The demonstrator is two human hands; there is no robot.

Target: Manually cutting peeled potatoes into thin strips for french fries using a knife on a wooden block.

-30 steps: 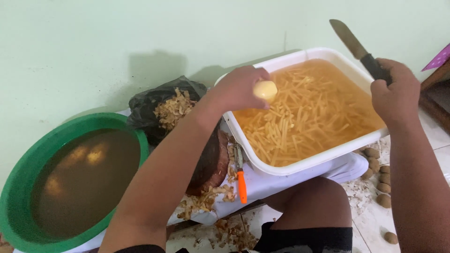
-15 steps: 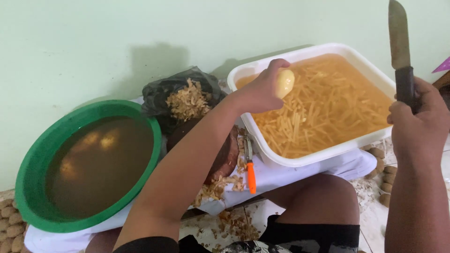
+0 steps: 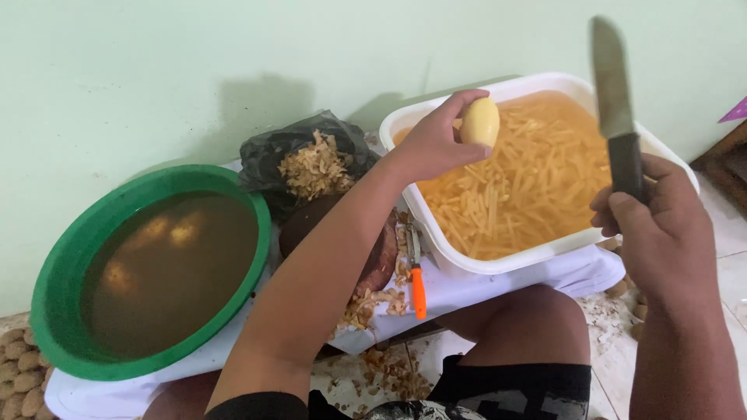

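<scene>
A: How do the 2 hands sit around the white tub (image 3: 467, 268)?

B: The left hand (image 3: 432, 144) reaches over the tub's near-left corner, arm stretched forward, fingers closed around a peeled potato (image 3: 480, 122) held above the yellow potato sticks (image 3: 537, 183) floating in the tub's water; the right hand (image 3: 657, 225) is raised at the tub's right side, fist wrapped tight on the dark handle of a knife (image 3: 615, 101), blade pointing straight up.

A: What differs from half a second before?

B: Little; the potato remains over the tub's left part in the same grip; the knife is still upright, its hand sitting a touch lower and nearer the tub's rim; the view has shifted slightly rightward.

A: And around the tub?

B: Left of it, a black bag (image 3: 288, 155) heaped with peelings (image 3: 315, 167); further left, a green basin (image 3: 70, 264) of murky water with a few potatoes sunk in it; just beside the tub's near-left wall lies an orange-handled peeler (image 3: 418, 284) on white cloth (image 3: 467, 292), with a brown round board (image 3: 381, 257) next to it, mostly hidden by the left forearm; unpeeled potatoes (image 3: 19, 369) sit on the floor, well left of the tub; scraps litter the tiles below it.
</scene>
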